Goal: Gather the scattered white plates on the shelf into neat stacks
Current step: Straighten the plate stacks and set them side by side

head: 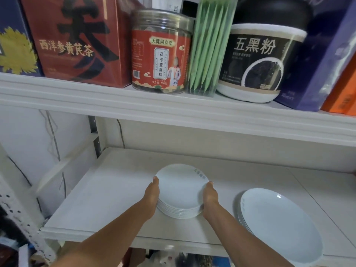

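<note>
Your left hand [153,195] and right hand [210,195] clasp a stack of small white plates [180,191] from both sides, fingers pressed to its rim, on the lower shelf [107,189]. A second stack of plates [279,224] sits just right. Above, a black tub [264,60] reads "五黑粉"; a red box [77,39] reads "西洋参黄芪茶".

Grey lettering on the rim of the top round white ceramic plate [181,186], beyond the right hand's fingertips [210,184], is too blurred to read; both palms stay hidden.
</note>
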